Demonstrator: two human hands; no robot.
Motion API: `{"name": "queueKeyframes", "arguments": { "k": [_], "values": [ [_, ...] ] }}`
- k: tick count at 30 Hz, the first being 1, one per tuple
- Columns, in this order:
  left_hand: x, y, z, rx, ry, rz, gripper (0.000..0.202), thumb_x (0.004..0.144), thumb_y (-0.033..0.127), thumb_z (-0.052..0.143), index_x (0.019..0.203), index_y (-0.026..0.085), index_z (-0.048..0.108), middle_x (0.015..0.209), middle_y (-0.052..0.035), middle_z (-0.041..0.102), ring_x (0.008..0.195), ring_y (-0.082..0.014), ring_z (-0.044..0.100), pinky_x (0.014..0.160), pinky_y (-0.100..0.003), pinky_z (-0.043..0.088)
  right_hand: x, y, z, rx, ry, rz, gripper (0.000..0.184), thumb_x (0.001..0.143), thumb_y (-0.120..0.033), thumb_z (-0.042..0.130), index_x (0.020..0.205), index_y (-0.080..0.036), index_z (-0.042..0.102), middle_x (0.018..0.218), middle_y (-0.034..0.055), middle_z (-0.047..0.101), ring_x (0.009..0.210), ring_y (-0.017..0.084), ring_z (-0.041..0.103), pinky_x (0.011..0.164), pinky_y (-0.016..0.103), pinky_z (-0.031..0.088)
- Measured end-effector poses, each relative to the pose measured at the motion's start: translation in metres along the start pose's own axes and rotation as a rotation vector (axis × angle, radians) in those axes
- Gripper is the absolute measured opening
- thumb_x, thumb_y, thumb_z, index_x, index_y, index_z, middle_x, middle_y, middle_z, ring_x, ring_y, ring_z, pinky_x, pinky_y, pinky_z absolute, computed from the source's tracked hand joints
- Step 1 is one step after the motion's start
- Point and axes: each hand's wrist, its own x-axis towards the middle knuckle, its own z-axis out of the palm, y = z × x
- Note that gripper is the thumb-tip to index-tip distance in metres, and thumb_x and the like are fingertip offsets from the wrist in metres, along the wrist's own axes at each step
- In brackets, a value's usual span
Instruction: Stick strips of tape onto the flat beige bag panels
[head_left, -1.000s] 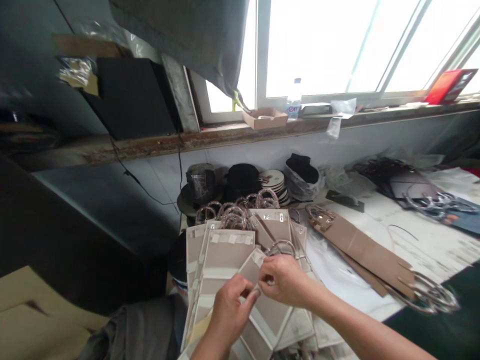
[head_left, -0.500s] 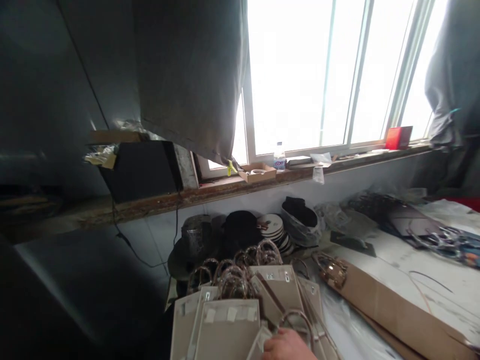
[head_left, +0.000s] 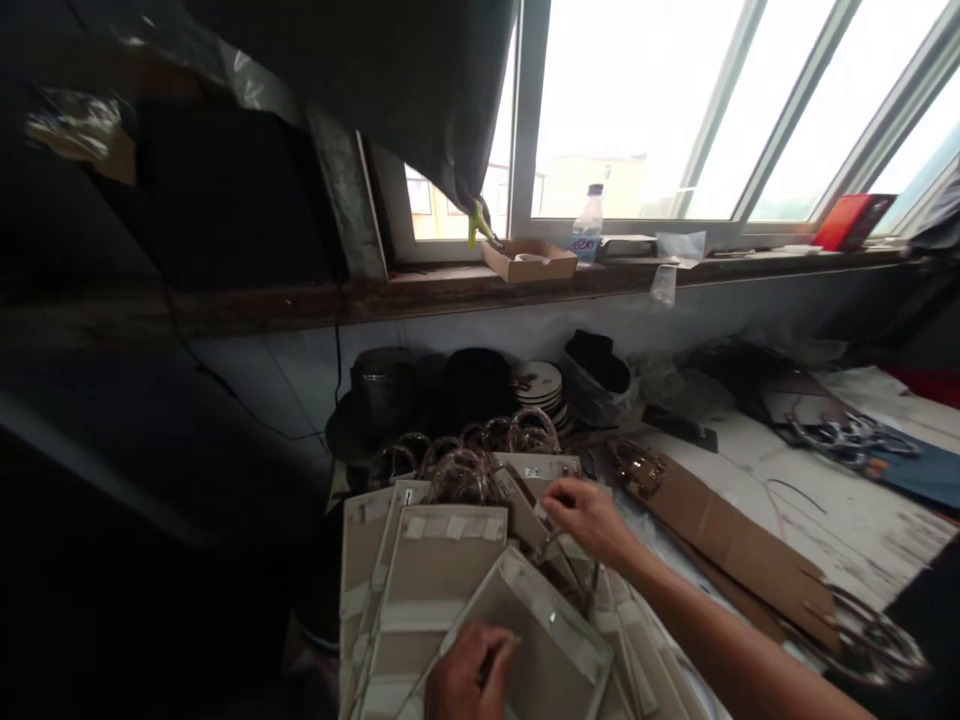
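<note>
Several flat beige bag panels with rounded rope-like handles lie overlapped in a pile in front of me. A tilted beige panel point(head_left: 547, 625) with a pale strip along its top edge is on top. My left hand point(head_left: 469, 672) is at its lower left edge with curled fingers; what they grip is hidden. My right hand point(head_left: 583, 512) reaches in above that panel, its fingers closed near a handle point(head_left: 581, 572); I cannot make out what is in them. Beside it, an upright-lying beige panel point(head_left: 442, 570) shows pale tape patches. Clustered handles point(head_left: 465, 472) stand at the pile's far end.
A long brown panel point(head_left: 739, 540) with handles lies on the white table point(head_left: 892, 500) at right. Behind the pile are dark rolls point(head_left: 480, 380) and stacked white discs point(head_left: 536, 382). The windowsill holds a shallow cardboard box point(head_left: 529, 262), a bottle point(head_left: 589, 225) and a red box point(head_left: 851, 222).
My view has tipped downward. My right hand has moved further up over the pile, and my left hand has come into view. A panel now lies tilted on top at the front.
</note>
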Motion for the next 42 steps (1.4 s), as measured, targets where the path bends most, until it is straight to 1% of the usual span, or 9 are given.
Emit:
{"name": "queueKeyframes", "arguments": {
  "k": [5,15,22,26,30,33,37,39,42],
  "values": [
    [0.003,-0.003,-0.004,-0.178,-0.104,-0.409,0.038,0.092,0.053,0.061,0.081,0.020,0.075,0.081,-0.0044,0.074,0.080,-0.0225,0.068,0.077,-0.028,0.052,0.035,0.024,-0.027,-0.289,0.083,0.048,0.023,0.088,-0.038,0.058,0.083,-0.022,0.075,0.085,0.0022,0.072,0.078,0.019,0.064,0.073,0.028,0.043],
    [0.007,-0.006,-0.010,-0.227,-0.239,-0.500,0.036,0.092,0.050,0.056,0.090,0.019,0.074,0.089,-0.0057,0.074,0.088,-0.0249,0.066,0.081,-0.031,0.047,0.040,0.023,-0.032,-0.832,0.050,0.018,0.019,0.095,-0.033,0.056,0.089,-0.026,0.073,0.097,0.0020,0.073,0.080,0.018,0.065,0.061,0.028,0.031],
    [0.005,-0.008,-0.015,-0.232,-0.300,-0.513,0.024,0.079,0.024,0.061,0.098,0.018,0.075,0.096,-0.0056,0.076,0.096,-0.0257,0.068,0.087,-0.032,0.048,0.036,0.049,-0.026,-0.737,0.192,-0.047,0.017,0.095,-0.038,0.059,0.102,-0.027,0.070,0.098,0.0012,0.068,0.074,0.017,0.063,0.060,0.027,0.034],
    [0.003,-0.003,-0.018,-0.253,-0.277,-0.558,0.039,0.078,0.025,0.063,0.114,0.017,0.076,0.095,-0.0054,0.075,0.091,-0.0246,0.068,0.086,-0.033,0.049,0.035,0.063,-0.025,-0.545,0.357,-0.038,0.050,0.089,-0.045,0.061,0.134,-0.023,0.059,0.124,0.0089,0.065,0.089,0.022,0.066,0.069,0.031,0.044],
    [0.005,0.011,-0.020,-0.198,-0.230,-0.579,0.063,0.077,0.026,0.066,0.139,0.018,0.065,0.082,-0.0009,0.069,0.078,-0.0210,0.064,0.079,-0.031,0.049,0.040,0.071,-0.026,-0.298,0.294,0.050,0.042,0.087,-0.050,0.059,0.115,-0.021,0.072,0.096,0.0060,0.073,0.080,0.022,0.066,0.074,0.033,0.047],
    [0.009,0.029,-0.023,-0.168,-0.212,-0.491,0.042,0.080,0.031,0.068,0.120,0.021,0.076,0.089,-0.0030,0.072,0.086,-0.0216,0.065,0.084,-0.031,0.048,0.039,0.065,-0.032,-0.164,0.327,0.087,0.042,0.090,-0.053,0.054,0.102,-0.020,0.076,0.091,0.0076,0.075,0.083,0.024,0.066,0.079,0.035,0.049],
    [0.011,0.049,-0.027,-0.151,-0.172,-0.428,0.016,0.082,0.031,0.067,0.089,0.020,0.077,0.083,-0.0021,0.072,0.080,-0.0193,0.062,0.076,-0.028,0.046,0.013,0.030,-0.039,-0.119,0.471,-0.043,0.048,0.091,-0.055,0.059,0.114,-0.015,0.072,0.113,0.0146,0.072,0.093,0.026,0.066,0.091,0.040,0.051],
    [0.011,0.055,-0.027,-0.123,-0.144,-0.441,0.015,0.082,0.033,0.068,0.078,0.019,0.073,0.071,0.0004,0.066,0.070,-0.0167,0.057,0.067,-0.026,0.042,-0.013,0.003,-0.035,-0.058,0.330,-0.130,0.043,0.095,-0.052,0.059,0.114,-0.017,0.072,0.109,0.0123,0.072,0.090,0.024,0.066,0.087,0.037,0.053],
    [0.013,0.061,-0.027,-0.086,-0.140,-0.393,0.019,0.084,0.035,0.068,0.074,0.018,0.069,0.066,0.0021,0.061,0.065,-0.0148,0.053,0.063,-0.025,0.038,-0.056,-0.036,-0.018,-0.046,-0.145,-0.294,0.028,0.096,-0.044,0.063,0.112,-0.023,0.074,0.103,0.0068,0.072,0.087,0.019,0.066,0.078,0.030,0.051]
  ]
}}
